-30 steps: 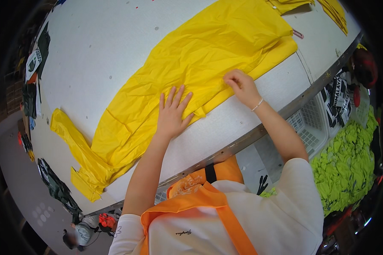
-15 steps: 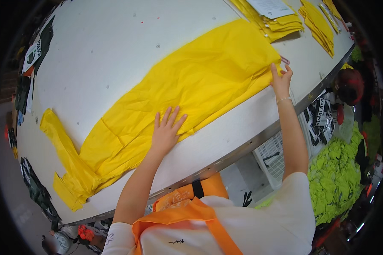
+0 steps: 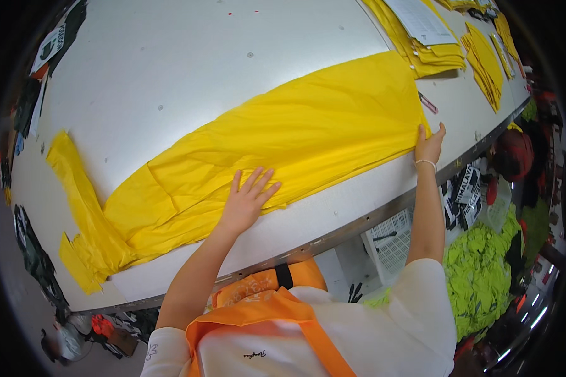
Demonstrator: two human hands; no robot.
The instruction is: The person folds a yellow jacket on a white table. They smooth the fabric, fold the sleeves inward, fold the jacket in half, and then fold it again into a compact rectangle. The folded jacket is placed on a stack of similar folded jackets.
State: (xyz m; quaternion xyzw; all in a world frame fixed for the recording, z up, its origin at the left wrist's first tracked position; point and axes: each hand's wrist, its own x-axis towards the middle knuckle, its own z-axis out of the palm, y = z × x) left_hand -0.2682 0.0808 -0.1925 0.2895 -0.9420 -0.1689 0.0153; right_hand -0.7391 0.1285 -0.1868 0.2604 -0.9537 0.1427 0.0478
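Note:
A long yellow garment lies folded over on the white table, with a sleeve-like strip turned up at its left end. My left hand rests flat on the near edge of the cloth, fingers spread. At the garment's right end, my right hand has the near corner between thumb and fingers. How firmly it grips is partly hidden. Just beyond that hand is a small pink tool, partly beside the cloth's edge; its kind is unclear.
A stack of yellow cut pieces with a paper sheet sits far right, near another yellow pile. Below the table's metal edge are a white plastic basket and a lime-green fabric heap. Dark garments hang off the left edge.
The view has shifted. The garment's right part is smoother and straighter along its near edge. My right hand has moved slightly down along the garment's end; my left hand stays flat on it.

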